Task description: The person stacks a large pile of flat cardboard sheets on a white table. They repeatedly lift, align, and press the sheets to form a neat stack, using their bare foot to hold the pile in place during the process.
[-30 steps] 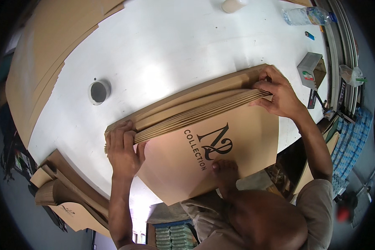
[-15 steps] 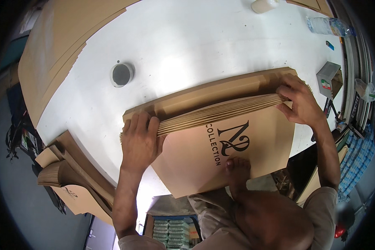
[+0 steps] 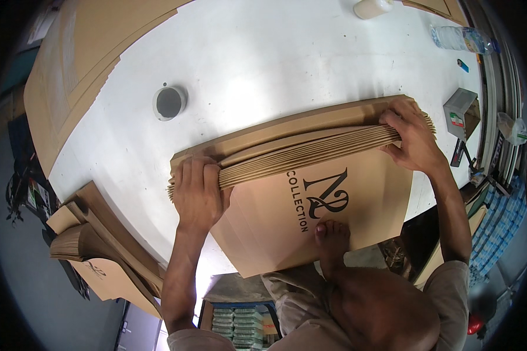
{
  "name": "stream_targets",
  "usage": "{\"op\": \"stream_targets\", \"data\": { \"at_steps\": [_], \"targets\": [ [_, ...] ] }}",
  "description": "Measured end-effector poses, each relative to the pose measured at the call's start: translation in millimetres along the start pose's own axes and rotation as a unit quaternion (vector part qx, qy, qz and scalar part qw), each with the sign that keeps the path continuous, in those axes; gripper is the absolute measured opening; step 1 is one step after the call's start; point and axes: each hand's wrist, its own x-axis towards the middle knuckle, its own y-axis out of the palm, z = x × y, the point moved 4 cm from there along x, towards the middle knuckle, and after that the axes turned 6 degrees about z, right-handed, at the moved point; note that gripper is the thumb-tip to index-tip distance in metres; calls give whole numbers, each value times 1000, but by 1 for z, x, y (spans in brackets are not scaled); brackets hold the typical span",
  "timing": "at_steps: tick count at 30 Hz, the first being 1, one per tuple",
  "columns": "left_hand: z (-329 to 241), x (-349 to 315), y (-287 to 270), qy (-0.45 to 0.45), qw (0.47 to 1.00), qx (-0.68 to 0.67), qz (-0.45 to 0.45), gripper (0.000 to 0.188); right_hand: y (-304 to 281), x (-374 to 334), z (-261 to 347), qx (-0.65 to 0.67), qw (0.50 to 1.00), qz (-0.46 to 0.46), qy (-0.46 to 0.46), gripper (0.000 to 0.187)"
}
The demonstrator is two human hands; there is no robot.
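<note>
A broad white tabletop [image 3: 252, 70] spreads beneath and beyond both hands, with large flat brown cardboard sheets [image 3: 70, 76] across its far-left side, well beyond the left hand. The stack of folded brown kraft-paper pieces with black print [image 3: 257, 222] lies between the two hands, its layered fold edges running from one to the other. Below and left of the left hand sits a second bundle of curled brown paper [image 3: 76, 243]. The left hand [image 3: 198, 190] is clasped over the stack's left end, the right hand [image 3: 413, 137] likewise closed around the right end, and a bare foot [image 3: 332, 234] rests on the printed face, below and between them. Beyond the right hand lies a clear plastic bottle [image 3: 459, 38]; nearer its right stands a grey open box [image 3: 461, 108]. A round pale-rimmed cup [image 3: 170, 103] is beyond the left hand, and a small blue lighter [image 3: 463, 65] lies between bottle and box.
</note>
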Motion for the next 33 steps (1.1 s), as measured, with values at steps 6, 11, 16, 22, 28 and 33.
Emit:
{"op": "stream_targets", "data": {
  "at_steps": [6,11,16,22,28,33],
  "targets": [
    [-8,2,-2,-61,998,-20,25,46,9,4,1,31,997,37,66,78],
    [-8,9,-10,21,999,20,-22,50,-1,-10,1,-1,1000,-13,-1,86],
    [-10,-10,0,-42,998,-20,-31,52,10,-3,-4,20,991,55,117,93],
    [-8,7,-10,-40,999,-5,-3,51,4,-4,2,-3,997,7,72,84],
    [-3,-1,-2,-22,1000,-6,-11,40,0,-13,1,-20,997,-40,58,78],
    [-5,-6,-1,-26,999,-6,-40,35,2,-14,-2,-17,998,-52,24,80]
  ]
}}
